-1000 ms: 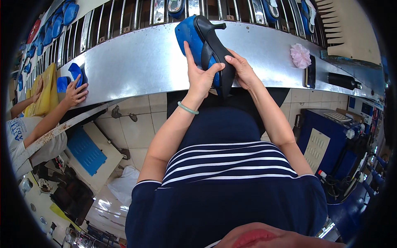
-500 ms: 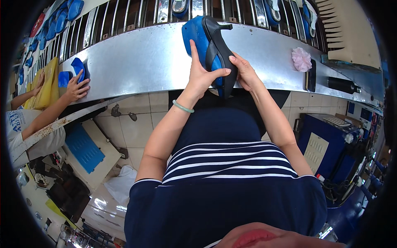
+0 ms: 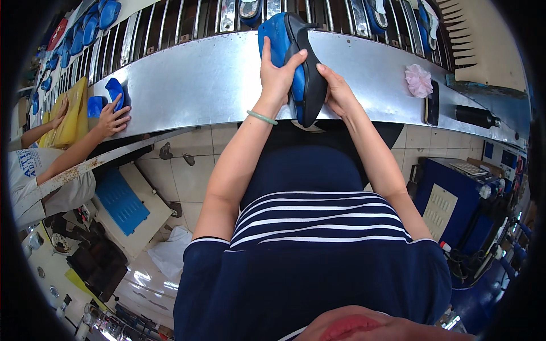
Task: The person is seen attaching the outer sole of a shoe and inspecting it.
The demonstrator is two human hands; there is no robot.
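Both my hands hold a black heeled shoe (image 3: 313, 94) with a blue shoe last (image 3: 275, 35) in it, over the metal ledge in front of me. Its heel end points away from me and the toe end is near the ledge's front edge. My left hand (image 3: 277, 79) is closed round the blue last, index finger stretched along it and thumb pressed on the black strap. On the right side, my right hand (image 3: 341, 94) grips the shoe's edge with thumb and fingers; some fingertips are hidden behind it.
Beyond the metal ledge (image 3: 187, 79) runs a slatted roller conveyor (image 3: 199, 17) carrying blue lasts. A pink scrunchie (image 3: 418, 80), a phone (image 3: 432, 103) and a black bottle (image 3: 476, 117) lie at right. At left, another person's hand (image 3: 112, 119) touches a blue piece (image 3: 115, 92) near yellow sheets (image 3: 71, 122).
The shoe has turned in my hands, so its heel sticks out less to the right. My left thumb has shifted up over the black strap.
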